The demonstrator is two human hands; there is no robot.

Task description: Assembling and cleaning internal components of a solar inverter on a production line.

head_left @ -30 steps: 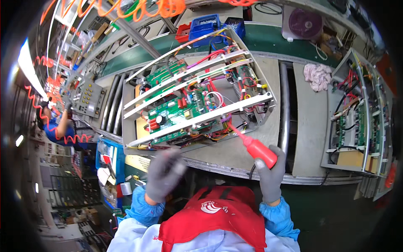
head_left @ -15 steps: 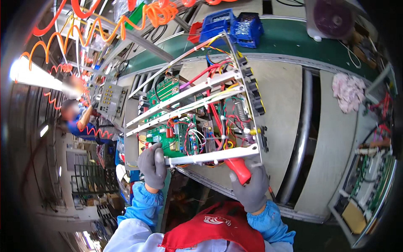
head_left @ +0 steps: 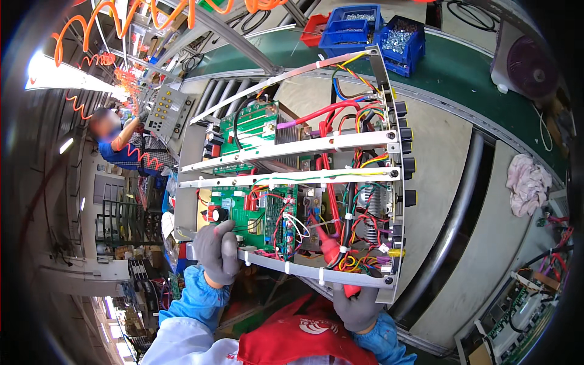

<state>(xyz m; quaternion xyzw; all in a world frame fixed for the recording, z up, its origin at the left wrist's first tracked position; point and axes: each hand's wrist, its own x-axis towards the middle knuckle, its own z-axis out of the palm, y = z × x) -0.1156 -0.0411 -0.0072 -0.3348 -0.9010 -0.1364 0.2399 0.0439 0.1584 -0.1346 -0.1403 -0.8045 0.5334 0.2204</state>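
Observation:
An open metal equipment chassis [head_left: 292,267], filled with green circuit boards [head_left: 243,213] and bundled coloured wires, lies in front of me. My left hand [head_left: 218,250], in a grey glove, has its fingers curled over the near rail by the left corner. My right hand [head_left: 359,307], also gloved, is closed around a red-bodied hand tool [head_left: 330,248]. The tool passes beneath the near rail, its front inside the chassis among red, black and yellow wires. Its tip is hidden, so its exact kind does not show.
Blue bins [head_left: 401,45] of small metal parts and a red bin [head_left: 314,29] stand beyond the chassis. A crumpled cloth [head_left: 528,184] lies right. Another open chassis [head_left: 517,322] sits lower right. Orange coiled hoses [head_left: 91,27] hang upper left; a co-worker [head_left: 115,137] stands far left.
My right hand has moved down, and the red tool now reaches under the near rail into the chassis. The chassis looks larger and turned in view. My left hand keeps its hold.

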